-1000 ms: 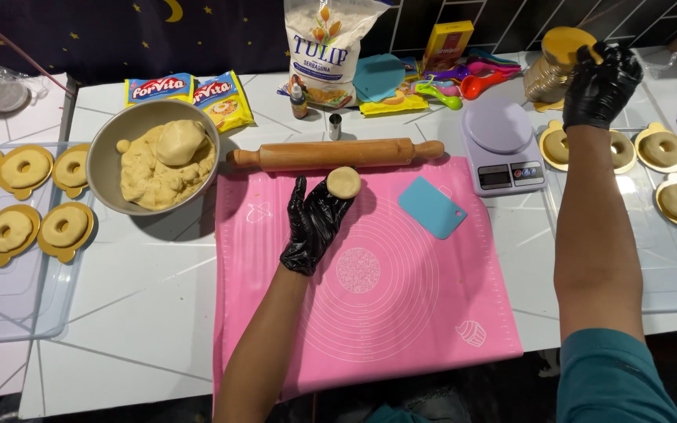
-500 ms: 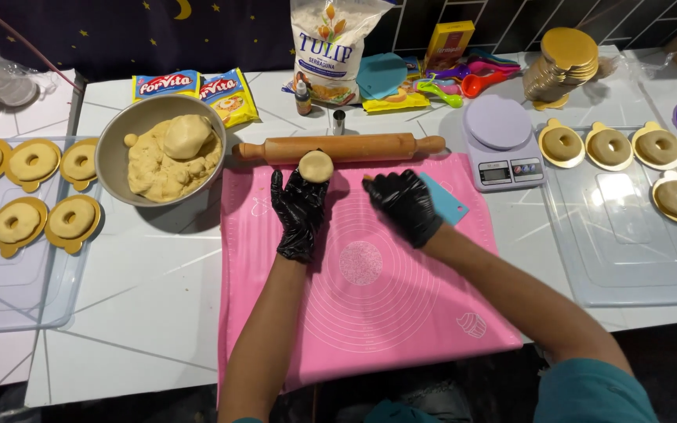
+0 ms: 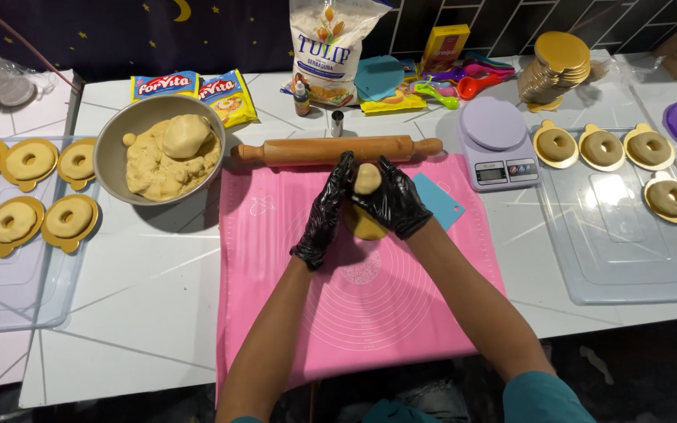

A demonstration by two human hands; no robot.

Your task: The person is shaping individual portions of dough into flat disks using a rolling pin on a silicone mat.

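Both my hands wear black gloves and meet over the far part of the pink silicone mat (image 3: 354,313). My left hand (image 3: 324,211) and my right hand (image 3: 395,202) press from either side on a small ball of pale dough (image 3: 367,178). A round gold board (image 3: 366,224) shows just below the ball, between my palms; I cannot tell which hand holds it. A wooden rolling pin (image 3: 331,149) lies across the mat's far edge, just beyond my fingertips.
A metal bowl (image 3: 111,157) of dough sits at the left and a blue scraper (image 3: 437,200) at the right. Further right are a lilac scale (image 3: 495,145) and a stack of gold boards (image 3: 559,63). Clear trays (image 3: 628,258) (image 3: 9,290) hold ring-shaped dough pieces. A flour bag (image 3: 331,47) stands behind.
My right hand came back from the gold board stack at the far right to the mat and closed on the dough ball held by my left hand.
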